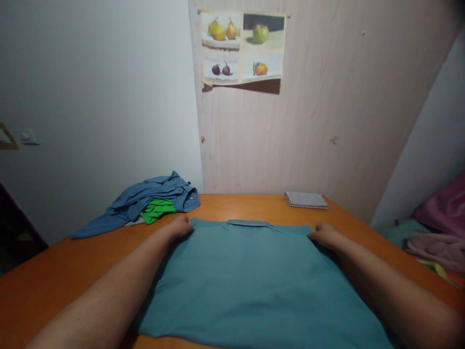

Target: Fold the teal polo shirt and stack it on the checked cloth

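Note:
A teal collared shirt (254, 281) lies spread flat, back up, on the orange wooden table (65, 271), its collar at the far edge. My left hand (180, 226) is closed on the shirt's far left corner by the shoulder. My right hand (324, 235) is closed on the far right shoulder corner. Both forearms stretch along the shirt's sides.
A heap of clothes, a blue shirt (145, 201) over a green garment (157, 209), sits at the table's back left. A folded checked cloth (305, 199) lies at the back right. Behind stands a wooden panel with a fruit picture (241, 47). Pink bedding (441, 228) lies at right.

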Demonstrator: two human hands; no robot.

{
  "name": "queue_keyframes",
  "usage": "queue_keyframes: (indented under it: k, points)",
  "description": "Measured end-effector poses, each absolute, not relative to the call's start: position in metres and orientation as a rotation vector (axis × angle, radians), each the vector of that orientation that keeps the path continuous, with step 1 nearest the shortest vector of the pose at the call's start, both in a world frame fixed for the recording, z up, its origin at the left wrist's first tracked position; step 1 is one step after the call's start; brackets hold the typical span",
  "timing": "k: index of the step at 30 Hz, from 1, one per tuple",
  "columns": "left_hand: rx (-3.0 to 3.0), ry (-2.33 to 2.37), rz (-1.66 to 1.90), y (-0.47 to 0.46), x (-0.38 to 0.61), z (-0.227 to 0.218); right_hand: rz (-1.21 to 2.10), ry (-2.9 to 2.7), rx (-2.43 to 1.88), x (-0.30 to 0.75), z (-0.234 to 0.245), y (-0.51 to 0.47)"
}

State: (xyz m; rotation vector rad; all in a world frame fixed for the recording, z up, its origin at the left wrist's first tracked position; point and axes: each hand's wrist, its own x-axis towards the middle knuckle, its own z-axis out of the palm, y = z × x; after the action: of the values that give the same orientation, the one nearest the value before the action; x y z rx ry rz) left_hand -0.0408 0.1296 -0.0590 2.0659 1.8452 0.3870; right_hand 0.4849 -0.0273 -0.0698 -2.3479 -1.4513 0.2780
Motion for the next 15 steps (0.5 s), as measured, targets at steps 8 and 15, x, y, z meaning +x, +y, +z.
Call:
queue_keyframes:
  k: [8, 15]
  points:
    - [2.105, 1.92, 0.52, 0.172, -0.026, -0.058, 0.234, -1.368, -2.319, 0.496, -0.064, 0.014]
    - [2.127, 2.03, 0.722, 0.183, -0.002, -0.048, 0.248, -1.178, -2.162, 0.503, -0.066, 0.028]
